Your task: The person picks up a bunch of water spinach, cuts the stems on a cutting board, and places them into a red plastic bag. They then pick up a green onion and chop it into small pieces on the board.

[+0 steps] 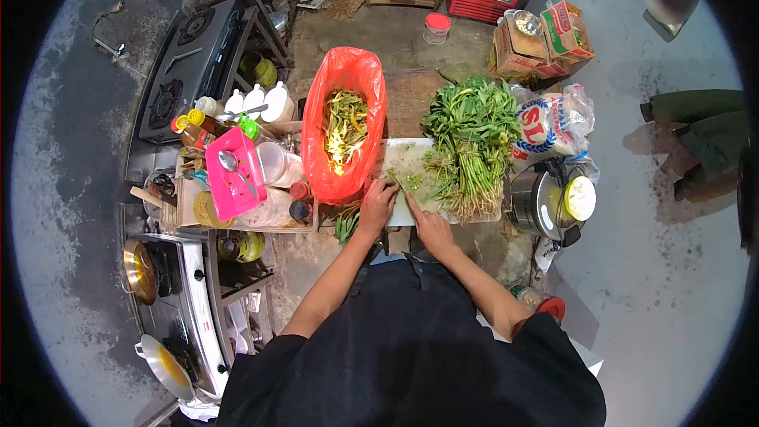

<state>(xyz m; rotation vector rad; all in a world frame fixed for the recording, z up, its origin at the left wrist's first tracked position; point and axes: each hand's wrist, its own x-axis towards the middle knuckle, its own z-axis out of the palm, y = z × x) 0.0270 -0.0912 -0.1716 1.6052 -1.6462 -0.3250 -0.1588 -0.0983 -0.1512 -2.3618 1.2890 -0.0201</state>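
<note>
A white cutting board (407, 160) lies in front of me with small green bits on it. My right hand (429, 229) is closed around a knife (405, 190), its index finger stretched along the blade. Close beside the blade, at the board's left edge, my left hand (379, 204) has its fingers bent together; what they press on is too small to make out. A big bunch of leafy greens (474, 122) with roots covers the board's right part. Left of the board stands a red plastic bag (317, 122) holding cut stems and leaves.
A pink tray (227, 198) with spoons sits among bottles and jars on the left. Stoves (170, 87) line the far left. At right are a metal pot (531, 204), a white sack (549, 126) and boxes (518, 51). Another person's legs (708, 138) show far right.
</note>
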